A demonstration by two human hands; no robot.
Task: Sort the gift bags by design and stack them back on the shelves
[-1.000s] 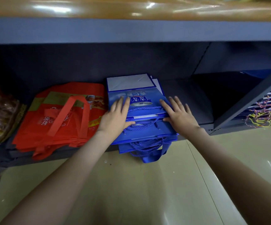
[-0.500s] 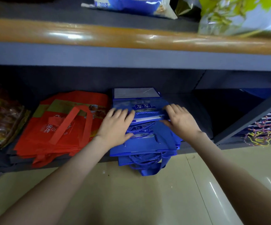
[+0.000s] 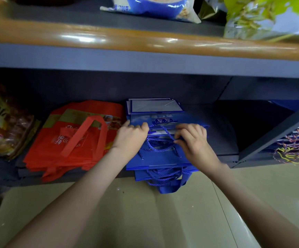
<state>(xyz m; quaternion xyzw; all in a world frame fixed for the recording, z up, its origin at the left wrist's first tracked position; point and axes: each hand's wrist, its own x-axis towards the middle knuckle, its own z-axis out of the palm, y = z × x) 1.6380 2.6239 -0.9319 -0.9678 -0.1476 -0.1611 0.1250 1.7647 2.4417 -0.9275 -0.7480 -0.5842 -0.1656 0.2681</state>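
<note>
A stack of flat blue gift bags (image 3: 160,159) with blue rope handles lies on the low grey shelf (image 3: 224,145), its front end and handles hanging over the shelf edge. My left hand (image 3: 130,138) grips the left side of the stack's upper bags, fingers curled. My right hand (image 3: 193,138) pinches the right side of the same bags near a rope handle. To the left, a pile of red gift bags (image 3: 73,138) with red strap handles lies flat on the same shelf.
A brown snack bag (image 3: 3,119) sits at the far left of the shelf. A slanted grey brace (image 3: 277,131) crosses at right, with more bags with multicoloured cord handles (image 3: 295,149) behind it. The upper shelf with a wooden rail (image 3: 145,40) holds food packets. Pale floor tiles lie below.
Both hands went from lying flat and open on the blue stack to curling and gripping its upper bags. The view has tilted up, showing the upper shelf.
</note>
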